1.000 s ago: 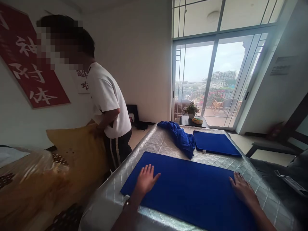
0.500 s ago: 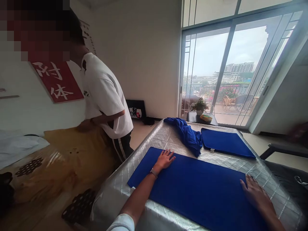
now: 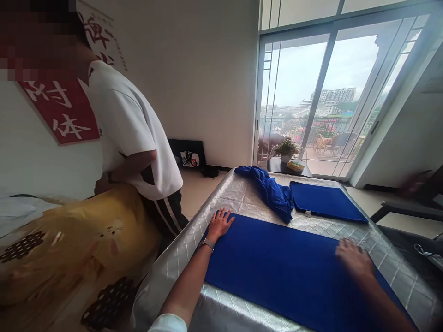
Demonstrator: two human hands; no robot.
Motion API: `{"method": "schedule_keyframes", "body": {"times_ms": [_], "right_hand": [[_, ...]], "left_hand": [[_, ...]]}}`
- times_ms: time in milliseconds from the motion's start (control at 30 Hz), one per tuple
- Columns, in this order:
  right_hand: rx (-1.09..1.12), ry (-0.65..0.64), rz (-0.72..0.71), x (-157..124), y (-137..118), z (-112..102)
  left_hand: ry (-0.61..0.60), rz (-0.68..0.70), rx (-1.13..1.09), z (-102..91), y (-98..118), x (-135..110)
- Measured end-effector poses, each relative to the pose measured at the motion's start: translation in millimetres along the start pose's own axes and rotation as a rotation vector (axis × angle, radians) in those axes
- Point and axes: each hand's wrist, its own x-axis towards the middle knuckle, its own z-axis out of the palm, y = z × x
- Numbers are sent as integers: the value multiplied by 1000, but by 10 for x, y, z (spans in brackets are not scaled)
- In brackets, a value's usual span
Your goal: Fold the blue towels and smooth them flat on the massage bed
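Note:
A large blue cloth panel, perhaps a folded fabric piece, lies flat on the silver quilted cover in front of me. My left hand rests palm down on its far left corner, fingers spread and a band on the wrist. Over the far right edge of the same panel is my right hand, blurred by motion, flat and holding nothing that shows. Beyond the panel lies a crumpled blue cloth. A smaller flat blue piece with a white tag sits to its right.
To the left, a person in a white shirt bends over yellow patterned bedding. At the back, a dark chair holds a potted plant in front of a sliding glass door. Dark furniture stands at right.
My left hand has slid left to the panel's corner. My right hand has shifted left and slightly away from me along the far edge. The person's hands have moved along the bedding.

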Motion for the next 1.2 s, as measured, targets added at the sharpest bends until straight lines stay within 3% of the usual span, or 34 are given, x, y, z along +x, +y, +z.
{"method": "schedule_keyframes", "body": {"times_ms": [167,233,300,367,433,667,767,967,1133,1200], "right_hand": [[49,-46,-349,-242,-1606,-208],[107,-72,-370,-303,-1977,-171],[123,-95,-350,-310,-2075,-96],[107,-109,-329,-274,-1932,-19],[78,-107,-308,-219,-1608,36],[17,-77,-9,-64,82,110],[73,-30,62,-24,522,196],[178,22,71,71,617,291],[140,-40,202,83,572,73],[110,-19,239,23,422,-27]], "left_hand": [[5,-6,11,-11,-10,2],[9,-3,15,-18,-6,-3],[10,2,23,-20,-3,-6],[6,2,26,-18,-6,-6],[4,0,25,-11,-13,-3],[12,3,29,19,-38,17],[18,-2,7,22,-37,21],[27,-12,-23,-4,-27,14],[97,-13,-26,0,-19,8],[152,-23,-33,6,-13,7]]}}
